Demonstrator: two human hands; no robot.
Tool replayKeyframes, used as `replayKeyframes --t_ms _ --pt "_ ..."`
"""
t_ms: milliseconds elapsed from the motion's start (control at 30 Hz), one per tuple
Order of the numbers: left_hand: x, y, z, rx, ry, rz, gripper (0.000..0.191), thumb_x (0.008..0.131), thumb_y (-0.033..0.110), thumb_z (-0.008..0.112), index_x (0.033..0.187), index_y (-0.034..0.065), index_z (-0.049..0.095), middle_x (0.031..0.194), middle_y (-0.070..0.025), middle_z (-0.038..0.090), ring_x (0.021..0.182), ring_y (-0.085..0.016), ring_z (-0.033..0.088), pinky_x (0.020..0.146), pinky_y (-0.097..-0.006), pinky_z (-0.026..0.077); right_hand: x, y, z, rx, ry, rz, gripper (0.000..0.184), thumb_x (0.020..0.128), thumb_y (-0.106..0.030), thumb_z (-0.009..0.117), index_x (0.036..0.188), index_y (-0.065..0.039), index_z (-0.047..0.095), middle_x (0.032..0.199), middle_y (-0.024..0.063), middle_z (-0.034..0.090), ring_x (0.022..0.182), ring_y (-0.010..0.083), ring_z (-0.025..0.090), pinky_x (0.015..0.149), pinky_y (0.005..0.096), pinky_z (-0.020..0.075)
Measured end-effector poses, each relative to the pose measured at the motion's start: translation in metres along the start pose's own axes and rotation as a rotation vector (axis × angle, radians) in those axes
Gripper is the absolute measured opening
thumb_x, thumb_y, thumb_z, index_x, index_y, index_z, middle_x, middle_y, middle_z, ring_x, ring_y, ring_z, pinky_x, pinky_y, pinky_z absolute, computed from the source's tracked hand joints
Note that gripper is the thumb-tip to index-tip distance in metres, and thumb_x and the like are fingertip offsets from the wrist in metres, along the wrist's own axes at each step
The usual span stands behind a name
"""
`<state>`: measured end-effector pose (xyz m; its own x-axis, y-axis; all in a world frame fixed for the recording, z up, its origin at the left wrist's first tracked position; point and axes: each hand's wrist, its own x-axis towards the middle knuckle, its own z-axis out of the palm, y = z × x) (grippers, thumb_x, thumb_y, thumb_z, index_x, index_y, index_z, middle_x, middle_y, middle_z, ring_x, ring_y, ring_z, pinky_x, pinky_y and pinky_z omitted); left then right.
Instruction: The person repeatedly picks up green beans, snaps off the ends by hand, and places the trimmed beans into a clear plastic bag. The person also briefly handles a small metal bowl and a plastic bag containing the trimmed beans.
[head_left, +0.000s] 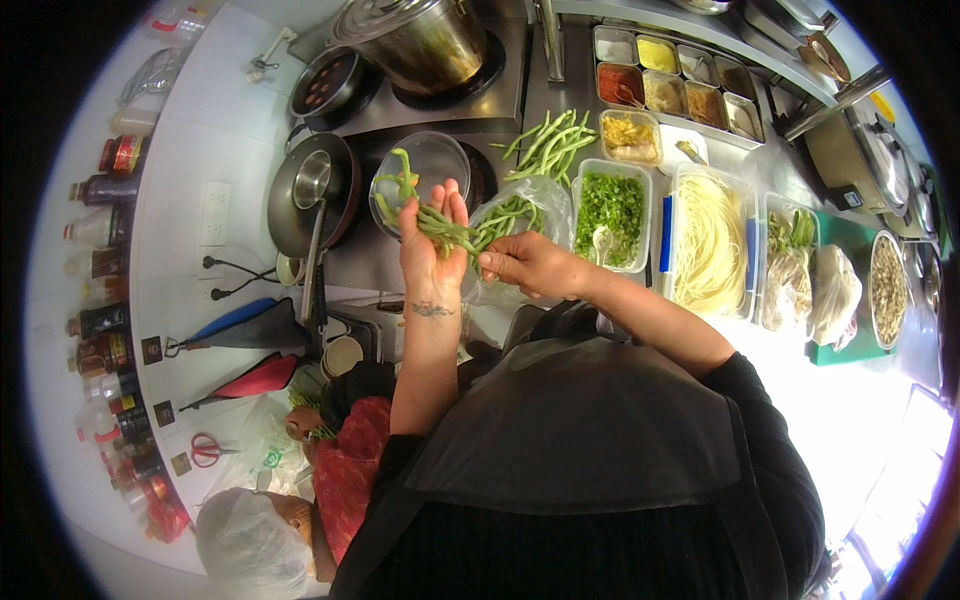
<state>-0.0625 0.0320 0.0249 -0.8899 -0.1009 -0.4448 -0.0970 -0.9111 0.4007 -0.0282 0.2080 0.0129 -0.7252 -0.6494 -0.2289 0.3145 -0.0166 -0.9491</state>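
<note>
My left hand (435, 247) is palm up, with a bunch of green beans (444, 227) lying across it and its fingers partly around them. At the right end of that bunch, my right hand (525, 264) pinches a bean tip between thumb and forefinger. Behind my left hand stands a clear round bowl (452, 154), partly hidden by the hand and beans. More green beans lie in a clear plastic bag (555, 206) just beyond my right hand, and a loose pile of green beans (551, 146) rests on the steel counter.
A wok (281, 202) with a ladle and a large steel pot (442, 52) are at the left. Tubs of chopped greens (611, 202) and noodles (709, 240) line the right, below spice trays (660, 82). A person in a hair cover (251, 544) is at lower left.
</note>
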Motion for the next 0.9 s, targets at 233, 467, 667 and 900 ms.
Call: replayKeyframes --t_ms 233,467,667,900 --pt "-0.004 0.0 -0.001 -0.138 -0.224 -0.217 0.025 0.092 0.014 0.057 0.113 0.0018 0.064 0.106 -0.0127 0.07 0.116 -0.028 0.06 0.098 -0.0409 0.051 0.0 -0.007 0.001 0.532 -0.062 -0.154 0.031 0.102 -0.03 0.051 0.084 -0.005 0.056 0.062 -0.0048 0.038 0.047 0.0062 0.028 0.041 0.0226 0.0238" --pt "0.0 0.005 -0.001 -0.285 -0.213 -0.302 0.026 0.091 0.019 0.059 0.1 -0.0036 0.067 0.107 -0.0169 0.069 0.116 -0.028 0.06 0.099 -0.0369 0.051 -0.04 -0.041 0.003 0.723 -0.343 -0.175 0.02 0.1 -0.02 0.053 0.088 -0.004 0.056 0.069 -0.0018 0.044 0.049 0.0037 0.028 0.04 0.0187 0.0225" --pt "-0.009 -0.003 0.012 -0.012 -0.043 -0.046 0.042 0.097 0.026 0.046 0.124 -0.0044 0.053 0.127 -0.0207 0.058 0.127 -0.032 0.05 0.106 -0.0408 0.045 -0.022 -0.041 -0.013 0.781 -0.101 0.027 0.02 0.096 -0.019 0.048 0.089 -0.001 0.054 0.069 0.0038 0.047 0.046 0.0046 0.026 0.038 0.0191 0.0202" --pt "-0.018 -0.012 0.022 0.244 -0.108 -0.004 0.052 0.101 0.036 0.034 0.131 -0.0054 0.045 0.139 -0.0209 0.05 0.134 -0.029 0.044 0.108 -0.0366 0.038 -0.01 -0.03 0.002 0.472 0.097 0.091 0.036 0.099 -0.036 0.054 0.086 -0.003 0.057 0.064 -0.0006 0.046 0.044 0.0046 0.03 0.038 0.0209 0.0206"
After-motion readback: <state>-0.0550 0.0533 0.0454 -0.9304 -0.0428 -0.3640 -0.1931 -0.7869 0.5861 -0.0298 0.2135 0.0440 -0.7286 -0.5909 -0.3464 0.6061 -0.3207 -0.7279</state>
